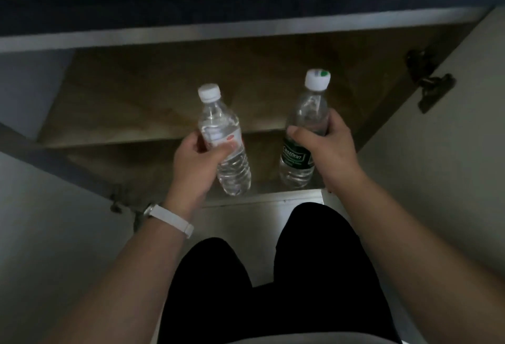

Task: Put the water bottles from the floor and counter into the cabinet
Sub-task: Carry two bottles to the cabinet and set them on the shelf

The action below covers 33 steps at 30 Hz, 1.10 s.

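Head view: left hand [195,163] clamped on red-label bottle [224,138], right hand [325,144] clamped on green-label bottle [303,136], both at cabinet [164,89] mouth; bare shelf beyond, doors wide either side.

Both your arms reach forward, each hand closed in a grip

Your left hand [195,163], white band on its wrist, sits at 11 o'clock with fingers curled; your right hand [325,142] at 1 o'clock wraps thumb across, forearm bare
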Each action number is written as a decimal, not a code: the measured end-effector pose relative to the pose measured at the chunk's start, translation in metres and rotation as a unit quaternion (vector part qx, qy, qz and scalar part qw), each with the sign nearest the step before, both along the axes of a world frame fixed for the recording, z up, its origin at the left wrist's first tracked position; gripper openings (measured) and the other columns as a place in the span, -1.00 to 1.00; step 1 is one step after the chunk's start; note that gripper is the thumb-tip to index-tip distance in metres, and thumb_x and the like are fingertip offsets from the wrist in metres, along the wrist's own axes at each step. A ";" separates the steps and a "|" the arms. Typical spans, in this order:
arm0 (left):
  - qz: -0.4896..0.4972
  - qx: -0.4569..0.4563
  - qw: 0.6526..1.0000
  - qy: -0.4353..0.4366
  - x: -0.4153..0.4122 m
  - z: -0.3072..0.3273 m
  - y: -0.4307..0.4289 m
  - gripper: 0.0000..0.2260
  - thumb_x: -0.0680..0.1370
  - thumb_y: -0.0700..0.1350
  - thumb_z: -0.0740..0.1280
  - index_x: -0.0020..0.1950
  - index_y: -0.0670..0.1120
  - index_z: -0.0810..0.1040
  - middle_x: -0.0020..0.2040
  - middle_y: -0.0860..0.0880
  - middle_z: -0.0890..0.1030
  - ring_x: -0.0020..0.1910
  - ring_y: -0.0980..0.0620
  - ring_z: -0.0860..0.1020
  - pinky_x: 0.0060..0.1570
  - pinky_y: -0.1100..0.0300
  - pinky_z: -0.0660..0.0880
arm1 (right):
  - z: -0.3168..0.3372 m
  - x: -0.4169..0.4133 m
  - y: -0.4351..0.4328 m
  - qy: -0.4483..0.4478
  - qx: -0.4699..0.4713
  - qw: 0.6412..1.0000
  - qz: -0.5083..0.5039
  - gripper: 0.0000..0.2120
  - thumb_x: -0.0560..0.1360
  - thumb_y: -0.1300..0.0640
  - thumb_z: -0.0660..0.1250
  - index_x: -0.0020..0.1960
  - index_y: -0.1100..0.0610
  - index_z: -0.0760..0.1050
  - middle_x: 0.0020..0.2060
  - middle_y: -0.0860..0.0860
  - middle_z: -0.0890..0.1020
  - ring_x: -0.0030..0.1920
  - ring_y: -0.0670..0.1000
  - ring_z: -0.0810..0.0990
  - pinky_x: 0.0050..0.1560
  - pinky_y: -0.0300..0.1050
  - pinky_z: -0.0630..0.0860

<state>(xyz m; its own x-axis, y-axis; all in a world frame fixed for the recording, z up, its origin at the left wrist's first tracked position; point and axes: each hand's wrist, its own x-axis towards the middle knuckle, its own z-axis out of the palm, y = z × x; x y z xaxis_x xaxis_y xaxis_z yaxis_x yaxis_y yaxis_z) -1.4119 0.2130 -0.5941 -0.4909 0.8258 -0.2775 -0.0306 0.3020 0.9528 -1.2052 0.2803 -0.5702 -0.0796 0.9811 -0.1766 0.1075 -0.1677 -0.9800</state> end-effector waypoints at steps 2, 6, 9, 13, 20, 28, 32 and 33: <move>-0.011 0.021 1.000 -0.004 0.002 -0.003 0.015 -0.73 0.46 -0.18 0.55 0.09 0.07 0.63 -0.06 0.19 0.73 -0.10 0.25 0.69 -0.19 0.37 0.55 | 0.000 0.001 0.011 0.017 0.025 1.000 -0.008 -0.67 0.37 0.18 0.54 0.05 -0.05 0.54 -0.08 -0.09 0.69 -0.12 -0.18 0.67 -0.15 -0.30 0.55; -0.044 0.056 0.997 -0.003 0.006 0.005 0.041 -0.71 0.48 -0.13 0.54 0.15 0.07 0.60 -0.03 0.18 0.73 -0.09 0.26 0.69 -0.20 0.35 0.56 | 0.006 0.005 0.030 0.036 0.055 0.998 -0.019 -0.63 0.36 0.14 0.55 0.11 -0.03 0.53 -0.03 -0.08 0.68 -0.06 -0.15 0.67 -0.02 -0.17 0.56; -0.047 0.070 0.996 0.004 0.008 0.019 0.057 -0.71 0.47 -0.10 0.55 0.14 0.09 0.60 -0.02 0.15 0.73 -0.08 0.22 0.70 -0.15 0.28 0.58 | 0.017 0.004 0.043 0.045 0.073 0.996 -0.018 -0.59 0.37 0.13 0.55 0.16 -0.04 0.51 0.01 -0.10 0.67 -0.01 -0.14 0.65 -0.01 -0.20 0.54; -0.044 0.077 0.996 0.017 0.007 0.033 0.081 -0.69 0.45 -0.05 0.57 0.14 0.10 0.59 0.00 0.12 0.71 -0.05 0.15 0.70 -0.14 0.23 0.57 | 0.029 0.001 0.065 0.036 0.086 0.995 -0.017 -0.54 0.38 0.10 0.55 0.23 -0.04 0.48 0.02 -0.14 0.63 -0.01 -0.20 0.57 -0.09 -0.27 0.45; -0.082 0.073 0.993 0.045 -0.004 0.042 0.118 -0.75 0.49 -0.01 0.53 0.09 0.17 0.53 -0.05 0.19 0.63 -0.09 0.27 0.60 -0.18 0.28 0.49 | 0.035 -0.015 0.112 -0.030 0.079 0.996 -0.009 -0.41 0.39 0.02 0.55 0.36 -0.03 0.41 0.20 -0.12 0.55 0.16 -0.13 0.46 0.04 -0.21 0.43; -0.061 0.107 0.991 0.053 -0.044 0.038 0.140 -0.58 0.47 -0.03 0.56 0.28 0.11 0.53 0.09 0.22 0.63 0.08 0.26 0.61 0.04 0.27 0.56 | 0.027 -0.064 0.139 -0.038 0.118 0.992 0.017 -0.51 0.39 0.08 0.56 0.26 0.03 0.47 0.15 -0.12 0.57 0.06 -0.27 0.50 0.08 -0.34 0.48; -0.017 0.123 0.991 0.051 -0.069 0.032 0.150 -0.51 0.45 -0.07 0.57 0.34 0.05 0.53 0.11 0.20 0.63 0.09 0.26 0.59 0.07 0.29 0.55 | 0.019 -0.092 0.148 -0.031 0.127 0.991 0.027 -0.59 0.40 0.10 0.55 0.17 -0.01 0.47 0.09 -0.16 0.55 0.05 -0.26 0.50 0.12 -0.31 0.52; -0.013 0.124 0.991 0.053 -0.073 0.031 0.152 -0.52 0.45 -0.08 0.57 0.34 0.05 0.53 0.10 0.21 0.62 0.07 0.27 0.59 0.06 0.31 0.54 | 0.017 -0.098 0.152 -0.035 0.131 0.990 0.028 -0.56 0.40 0.09 0.56 0.20 0.02 0.46 0.12 -0.14 0.54 0.07 -0.23 0.49 0.12 -0.34 0.51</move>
